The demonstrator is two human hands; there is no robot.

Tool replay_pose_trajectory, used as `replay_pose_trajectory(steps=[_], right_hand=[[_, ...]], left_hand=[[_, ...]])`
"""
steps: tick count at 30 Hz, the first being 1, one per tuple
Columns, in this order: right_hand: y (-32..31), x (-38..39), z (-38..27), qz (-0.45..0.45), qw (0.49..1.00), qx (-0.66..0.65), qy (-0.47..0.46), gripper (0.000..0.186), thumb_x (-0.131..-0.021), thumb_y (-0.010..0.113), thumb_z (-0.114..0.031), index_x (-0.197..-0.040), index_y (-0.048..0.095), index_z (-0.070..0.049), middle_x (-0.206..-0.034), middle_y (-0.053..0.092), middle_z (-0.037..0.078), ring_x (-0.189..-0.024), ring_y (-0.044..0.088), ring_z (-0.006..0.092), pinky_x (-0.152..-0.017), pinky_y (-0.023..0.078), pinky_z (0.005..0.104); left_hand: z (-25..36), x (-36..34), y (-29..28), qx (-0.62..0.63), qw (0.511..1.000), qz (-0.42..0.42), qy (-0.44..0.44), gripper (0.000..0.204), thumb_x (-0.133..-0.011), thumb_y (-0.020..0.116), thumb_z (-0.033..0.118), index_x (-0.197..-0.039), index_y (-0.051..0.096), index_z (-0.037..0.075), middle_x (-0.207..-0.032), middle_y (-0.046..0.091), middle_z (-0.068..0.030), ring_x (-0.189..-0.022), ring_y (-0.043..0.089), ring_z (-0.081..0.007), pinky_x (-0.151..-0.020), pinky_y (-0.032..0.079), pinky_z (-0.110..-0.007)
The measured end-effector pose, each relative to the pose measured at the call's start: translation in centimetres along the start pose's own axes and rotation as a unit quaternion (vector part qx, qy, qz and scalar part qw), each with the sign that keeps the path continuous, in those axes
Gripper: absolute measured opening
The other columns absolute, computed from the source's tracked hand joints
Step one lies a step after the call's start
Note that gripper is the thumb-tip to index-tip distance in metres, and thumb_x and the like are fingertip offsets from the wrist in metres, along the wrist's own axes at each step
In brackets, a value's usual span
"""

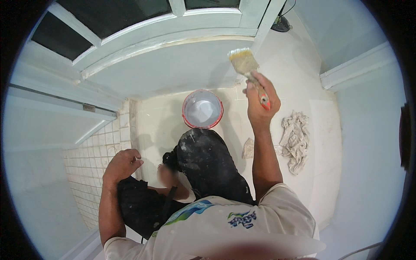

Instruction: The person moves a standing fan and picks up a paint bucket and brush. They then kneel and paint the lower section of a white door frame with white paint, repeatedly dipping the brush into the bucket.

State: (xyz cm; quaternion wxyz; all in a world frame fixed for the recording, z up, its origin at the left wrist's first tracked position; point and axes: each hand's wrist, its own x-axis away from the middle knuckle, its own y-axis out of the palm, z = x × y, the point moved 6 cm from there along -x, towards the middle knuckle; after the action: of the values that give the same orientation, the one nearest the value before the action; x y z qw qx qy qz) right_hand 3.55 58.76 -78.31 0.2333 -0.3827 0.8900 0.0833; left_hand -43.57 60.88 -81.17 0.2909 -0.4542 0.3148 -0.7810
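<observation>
My right hand (262, 108) is wrapped round the handle of a wide paintbrush (245, 62), raised ahead of me on the right. Its pale bristles, wet with white paint at the tip, point up toward the low wall (169, 73) below the window frame. My left hand (123, 165) is over my bent left knee, fingers loosely curled and apart, with nothing visible in it. On the floor in front of my right knee stands a red-rimmed paint bucket (183, 119) with whitish paint (203, 111) inside.
A crumpled, stained rag (296, 141) lies on the floor to my right, with a small pale scrap (248, 148) beside it. Small square tiles (97, 160) cover the area at left past a low ledge. A dark object (281, 24) stands in the far right passage.
</observation>
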Motion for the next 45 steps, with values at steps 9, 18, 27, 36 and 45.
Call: replay_pose_trajectory(steps=[9, 18, 27, 36, 45], right_hand=[[-0.4, -6.7, 2.4, 0.074, 0.996, 0.011, -0.038, 0.028, -0.089, 0.072, 0.004, -0.117, 0.076, 0.004, -0.104, 0.078, 0.015, -0.089, 0.074, 0.0195, -0.082, 0.058, 0.0313], [1.1, -7.9, 3.9, 0.052, 0.998, 0.016, -0.025, 0.027, -0.087, 0.075, -0.002, -0.113, 0.077, 0.004, -0.102, 0.079, 0.017, -0.091, 0.077, 0.0226, -0.084, 0.06, 0.0335], [-0.5, -9.5, 4.3, 0.048, 0.998, 0.001, 0.051, 0.026, -0.089, 0.072, -0.001, -0.114, 0.078, 0.004, -0.1, 0.08, 0.014, -0.091, 0.076, 0.0178, -0.083, 0.059, 0.0303], [-2.1, -10.7, 2.4, 0.076, 0.992, -0.04, 0.094, 0.027, -0.09, 0.072, -0.002, -0.115, 0.079, 0.003, -0.091, 0.077, 0.009, -0.071, 0.07, 0.0111, -0.067, 0.057, 0.0266], [-1.6, -11.2, 3.1, 0.039, 0.992, -0.02, 0.119, 0.028, -0.093, 0.071, -0.008, -0.118, 0.08, 0.002, -0.089, 0.077, 0.011, -0.067, 0.072, 0.0146, -0.063, 0.062, 0.0273]], left_hand=[[1.5, -2.0, 0.3, -0.003, 0.999, -0.012, -0.051, 0.028, -0.095, 0.078, 0.023, -0.109, 0.074, -0.001, -0.093, 0.076, -0.0246, -0.088, 0.075, -0.0407, -0.08, 0.059, -0.047], [2.3, -4.7, 0.3, -0.017, 1.0, 0.0, -0.025, 0.027, -0.095, 0.078, 0.022, -0.109, 0.075, -0.001, -0.092, 0.077, -0.0243, -0.087, 0.075, -0.0399, -0.08, 0.059, -0.047], [2.6, -4.9, -0.2, -0.023, 0.998, -0.008, -0.057, 0.027, -0.094, 0.079, 0.022, -0.109, 0.075, -0.001, -0.093, 0.077, -0.0241, -0.087, 0.075, -0.0397, -0.081, 0.058, -0.047], [2.0, -4.6, 0.3, -0.035, 0.998, -0.023, -0.048, 0.032, -0.097, 0.077, 0.028, -0.116, 0.077, 0.002, -0.095, 0.079, -0.0201, -0.088, 0.076, -0.0332, -0.081, 0.059, -0.046], [3.2, -4.4, 0.0, -0.017, 0.998, -0.013, -0.054, 0.029, -0.095, 0.078, 0.024, -0.111, 0.076, 0.0, -0.095, 0.078, -0.0231, -0.09, 0.076, -0.0393, -0.082, 0.059, -0.047]])
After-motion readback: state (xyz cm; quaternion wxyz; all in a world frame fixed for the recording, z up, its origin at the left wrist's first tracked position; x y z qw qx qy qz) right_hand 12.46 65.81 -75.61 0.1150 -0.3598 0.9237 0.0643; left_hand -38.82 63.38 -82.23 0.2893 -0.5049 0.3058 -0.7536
